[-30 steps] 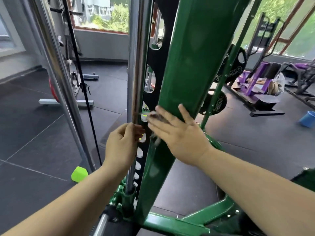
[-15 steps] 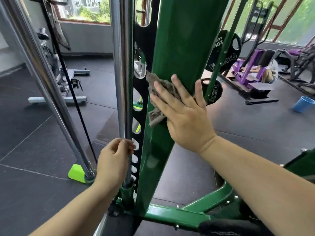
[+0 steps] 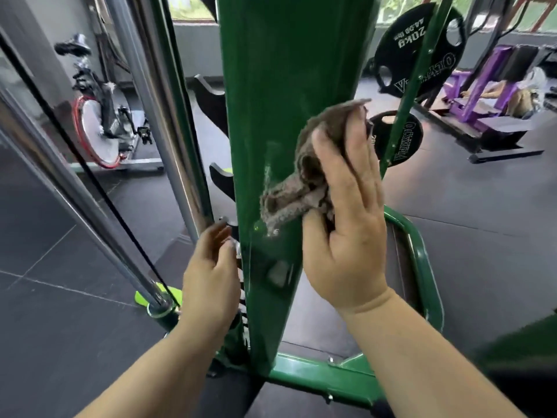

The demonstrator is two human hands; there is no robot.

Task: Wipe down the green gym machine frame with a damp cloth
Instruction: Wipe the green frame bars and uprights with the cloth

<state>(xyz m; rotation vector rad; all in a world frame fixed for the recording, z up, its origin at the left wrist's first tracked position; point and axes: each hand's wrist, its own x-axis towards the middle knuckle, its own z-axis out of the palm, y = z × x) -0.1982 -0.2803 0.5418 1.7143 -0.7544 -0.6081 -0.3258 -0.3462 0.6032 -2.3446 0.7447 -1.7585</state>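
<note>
Far to the left of the broad green painted steel upright (image 3: pixel 271 70) stood one exercise bike with a red-rimmed flywheel (image 3: pixel 99 131). Nearer the upright on that side ran two polished chrome guide rods (image 3: pixel 177 146). The left hand (image 3: pixel 211 276) sat just beside the upright's left edge, low down, its fingers loosely curved toward the edge. Whether they gripped anything there could not be told.

On the upright's front face, toward its right edge, lay one crumpled grey-brown terry cloth (image 3: pixel 301 188). The right hand (image 3: pixel 346 236) pressed it to the paint with straight fingers laid flat, so the two hands were apart, one on each side of the upright. A faint wet smear showed on the paint just left of the cloth.

Right of the upright hung two black round weight plates (image 3: pixel 419 46), one above the other, with a purple-framed machine (image 3: pixel 479 86) beyond them.

The cloth was bunched, so probably only part of it met the paint and the stroke could leave streaks. It was pressed rather than gripped and could slide out and drop to the floor. The left fingers, close to the rod, risked a knock.
</note>
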